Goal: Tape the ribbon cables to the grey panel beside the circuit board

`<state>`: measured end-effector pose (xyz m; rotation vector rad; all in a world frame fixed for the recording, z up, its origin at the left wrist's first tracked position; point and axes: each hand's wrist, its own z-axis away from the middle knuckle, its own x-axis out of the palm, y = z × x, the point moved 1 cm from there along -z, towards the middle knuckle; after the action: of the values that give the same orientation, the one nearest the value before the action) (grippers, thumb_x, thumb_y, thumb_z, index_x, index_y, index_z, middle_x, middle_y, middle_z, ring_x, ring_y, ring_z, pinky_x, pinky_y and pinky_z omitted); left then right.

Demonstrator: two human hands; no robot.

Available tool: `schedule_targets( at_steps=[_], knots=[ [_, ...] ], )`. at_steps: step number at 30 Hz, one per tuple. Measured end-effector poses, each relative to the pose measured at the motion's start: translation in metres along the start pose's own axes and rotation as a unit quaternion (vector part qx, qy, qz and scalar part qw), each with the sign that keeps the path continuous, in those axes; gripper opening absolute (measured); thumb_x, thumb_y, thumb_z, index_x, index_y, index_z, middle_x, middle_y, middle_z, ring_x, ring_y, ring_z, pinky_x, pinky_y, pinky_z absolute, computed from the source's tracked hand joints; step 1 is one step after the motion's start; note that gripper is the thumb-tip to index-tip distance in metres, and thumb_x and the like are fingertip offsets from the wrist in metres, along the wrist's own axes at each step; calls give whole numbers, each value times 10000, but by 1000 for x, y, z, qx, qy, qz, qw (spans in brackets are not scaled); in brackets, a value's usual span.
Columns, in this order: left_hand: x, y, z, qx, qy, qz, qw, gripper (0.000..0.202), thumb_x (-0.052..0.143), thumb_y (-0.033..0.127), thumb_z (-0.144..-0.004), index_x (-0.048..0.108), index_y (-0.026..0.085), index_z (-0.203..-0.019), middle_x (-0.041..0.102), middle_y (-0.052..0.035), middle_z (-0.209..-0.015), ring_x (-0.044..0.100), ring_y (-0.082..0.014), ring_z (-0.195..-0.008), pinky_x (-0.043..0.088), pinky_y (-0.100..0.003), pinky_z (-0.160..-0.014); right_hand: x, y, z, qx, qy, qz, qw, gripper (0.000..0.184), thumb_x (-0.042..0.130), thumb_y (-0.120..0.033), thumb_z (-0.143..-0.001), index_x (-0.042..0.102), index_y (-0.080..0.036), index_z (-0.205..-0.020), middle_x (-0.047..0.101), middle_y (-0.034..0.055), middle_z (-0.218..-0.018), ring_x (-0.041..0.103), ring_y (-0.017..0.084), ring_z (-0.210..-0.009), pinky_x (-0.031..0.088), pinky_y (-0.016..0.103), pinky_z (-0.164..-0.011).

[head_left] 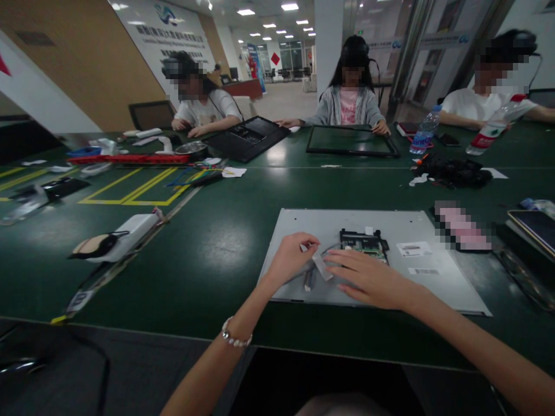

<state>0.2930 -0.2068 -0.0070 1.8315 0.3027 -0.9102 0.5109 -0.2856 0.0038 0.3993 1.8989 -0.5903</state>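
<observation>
A flat grey metal display panel (416, 225) lies on the green table, with an exposed circuit board (364, 245) in a black frame on it. My left hand (292, 257) is over the panel's left half, its thumb and fingers pinched at the upper end of a pale strip of tape (322, 268). My right hand (373, 280) reaches in from the right with fingers stretched out, the fingertips at the strip and partly covering the board. A grey cable (309, 279) runs beneath and between the hands.
Across the green table (208, 242), people handle a black panel (247, 138) and a black frame (353, 153). A white power strip (134, 231) lies left. A phone (463, 225), bottles (425, 130) and a black cable bundle (455, 171) are on the right.
</observation>
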Motion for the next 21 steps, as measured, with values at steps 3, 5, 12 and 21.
schedule_targets(
  at_steps=[3,5,12,21],
  knots=[
    [4,-4,3,-11,-8,-4,1000,151,582,189,-835,707,194,-918,722,-26,-906,651,-161,-822,508,-295,-763,10,-5,-9,-22,-14,41,999,343,468,-253,-957,607,-115,-1239,597,147,-1335,511,248,-1275,386,460,-1096],
    [6,-3,5,-8,-13,-13,1000,161,581,160,-828,701,192,-931,716,-30,-917,650,-160,-819,512,-307,-797,17,-6,-11,-23,-12,63,998,343,454,-240,-960,615,-96,-1227,617,155,-1307,541,255,-1242,387,462,-1092],
    [-6,17,22,53,100,-119,986,239,573,115,-836,659,193,-1045,600,-83,-1191,547,-222,-1150,418,-431,-1030,25,-13,-10,-16,35,83,996,322,436,-205,-963,639,-104,-1191,648,154,-1262,561,258,-1217,371,480,-1099],
    [15,48,68,57,118,-207,970,218,517,94,-871,635,225,-999,617,-84,-1057,557,-256,-1038,484,-447,-923,34,-19,-11,-17,34,70,997,325,455,-225,-958,636,-77,-1184,640,168,-1274,572,253,-1208,391,444,-1095]
  ],
)
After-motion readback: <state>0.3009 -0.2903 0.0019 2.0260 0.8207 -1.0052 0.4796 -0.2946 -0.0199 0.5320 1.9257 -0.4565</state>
